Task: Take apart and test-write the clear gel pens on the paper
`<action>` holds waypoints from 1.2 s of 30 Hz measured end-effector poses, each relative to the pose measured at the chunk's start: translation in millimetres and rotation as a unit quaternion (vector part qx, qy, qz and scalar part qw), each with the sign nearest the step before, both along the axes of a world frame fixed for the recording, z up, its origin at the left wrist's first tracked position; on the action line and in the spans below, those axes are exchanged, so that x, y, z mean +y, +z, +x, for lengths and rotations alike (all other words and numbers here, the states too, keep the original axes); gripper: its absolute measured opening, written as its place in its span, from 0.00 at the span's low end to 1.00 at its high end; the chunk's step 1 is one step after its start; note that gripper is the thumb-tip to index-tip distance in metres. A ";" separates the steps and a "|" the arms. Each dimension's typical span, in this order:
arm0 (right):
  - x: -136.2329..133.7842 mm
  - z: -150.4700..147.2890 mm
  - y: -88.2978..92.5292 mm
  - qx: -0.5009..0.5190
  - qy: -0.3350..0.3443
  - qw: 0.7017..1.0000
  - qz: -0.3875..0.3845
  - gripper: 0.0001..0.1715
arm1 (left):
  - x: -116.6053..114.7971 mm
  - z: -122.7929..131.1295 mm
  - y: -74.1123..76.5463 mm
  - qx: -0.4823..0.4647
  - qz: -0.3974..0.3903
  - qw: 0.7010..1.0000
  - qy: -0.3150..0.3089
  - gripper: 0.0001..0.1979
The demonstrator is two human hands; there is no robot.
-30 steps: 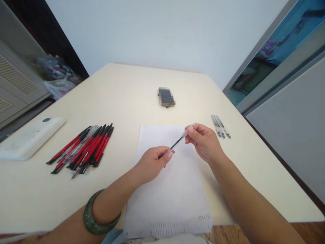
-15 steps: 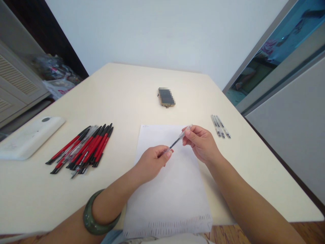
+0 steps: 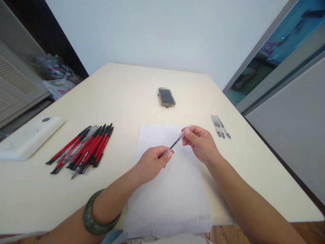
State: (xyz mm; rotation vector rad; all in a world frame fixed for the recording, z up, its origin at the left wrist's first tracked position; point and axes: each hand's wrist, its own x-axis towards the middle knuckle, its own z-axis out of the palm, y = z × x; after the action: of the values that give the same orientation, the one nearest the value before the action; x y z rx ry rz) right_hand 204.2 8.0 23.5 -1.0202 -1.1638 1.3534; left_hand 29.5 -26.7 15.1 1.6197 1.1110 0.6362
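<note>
Over the white paper, the clear pen slants longways toward the paper's far right corner, the left hand pinching its near end and the right hand pinching its far end, so both hands touch it.

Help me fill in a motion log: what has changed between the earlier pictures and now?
The bare right hand has shifted slightly left, toward the bare left hand, bringing along its end of the slender translucent pen with a dark core. Nothing was newly grasped or released. The left hand, the heap of red-and-black and clear pens and the white paper sheet stayed put.
</note>
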 end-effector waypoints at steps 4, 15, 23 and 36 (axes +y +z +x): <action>-0.2 -0.7 -0.3 -0.005 0.010 1.000 -0.001 0.08 | 0.7 -0.6 2.5 -0.010 -0.013 1.000 0.000 0.13; -1.7 -2.6 -2.7 -0.014 0.029 0.999 -0.011 0.09 | 0.5 -1.4 3.7 -0.011 -0.010 1.000 0.015 0.15; -2.3 -7.2 -6.4 -0.019 0.019 1.000 -0.016 0.10 | 1.1 -3.0 1.7 -0.038 -0.058 0.995 0.072 0.19; -3.4 -9.7 -7.4 -0.046 0.009 0.999 -0.015 0.11 | 2.1 -5.0 -1.3 -0.090 -0.057 0.990 0.091 0.10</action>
State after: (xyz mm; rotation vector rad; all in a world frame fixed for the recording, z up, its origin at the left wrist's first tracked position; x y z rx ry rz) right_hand 194.4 4.7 16.0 -1.1057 -1.2267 1.3550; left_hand 24.4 -24.6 13.9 1.3455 1.1470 0.8083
